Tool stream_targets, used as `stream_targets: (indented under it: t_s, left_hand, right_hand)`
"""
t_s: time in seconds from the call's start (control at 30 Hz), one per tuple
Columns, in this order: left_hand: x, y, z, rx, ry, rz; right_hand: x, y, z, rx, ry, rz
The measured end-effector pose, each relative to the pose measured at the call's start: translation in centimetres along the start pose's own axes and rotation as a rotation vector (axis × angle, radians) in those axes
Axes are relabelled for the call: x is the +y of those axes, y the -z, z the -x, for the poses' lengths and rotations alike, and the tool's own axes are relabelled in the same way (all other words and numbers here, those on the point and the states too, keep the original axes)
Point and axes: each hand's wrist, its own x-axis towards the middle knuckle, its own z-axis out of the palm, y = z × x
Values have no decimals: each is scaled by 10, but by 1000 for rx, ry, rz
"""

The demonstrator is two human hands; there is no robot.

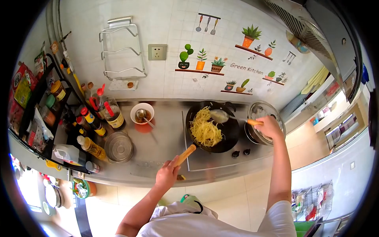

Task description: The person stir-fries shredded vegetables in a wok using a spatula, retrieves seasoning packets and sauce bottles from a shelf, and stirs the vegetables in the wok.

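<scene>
A black wok (231,138) sits on the stove, with a heap of pale yellow shredded food (206,128) in its left and middle part. My left hand (167,172) is closed round the wok's wooden handle (184,155), at the lower left of the wok. On the other side, my right hand (269,127) grips the orange-brown end of a metal spatula (220,116). The spatula's blade lies inside the wok, against the right upper edge of the shreds.
Right of the wok stands a pot with a glass lid (258,111). To the left are a white bowl (137,107) with a ladle, a round metal dish (119,147), several sauce bottles (113,117) and a black rack (48,146). A range hood (316,39) hangs at upper right.
</scene>
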Motion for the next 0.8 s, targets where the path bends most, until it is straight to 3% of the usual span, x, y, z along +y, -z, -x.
stream_targets:
  t_s: [0.13,0.2,0.27,0.33,0.47,0.67,0.8]
  left_hand:
    - [0,1,-1,5,-19,-15]
    - [-1,2,-1,-4,-20,-24]
    - [-2,-1,-1,8,-25,-10]
    - [-3,-1,-1,-3,-20,-9]
    - [-2,0,-1,13,-34,-12]
    - [0,2,-2,16,-55,2]
    - [-1,2,-2,18,-56,-3]
  right_hand:
    - [-12,-38,-38,63,-27,198]
    - [-22,-50,-40,-43,58,79]
    - [-29,-54,-19,42,150,-24]
    - [-40,-40,5,-32,199,6]
    - [-34,-9,54,72,338,137]
    - [-65,43,112,31,182,240]
    - [-71,2,107,1,212,287]
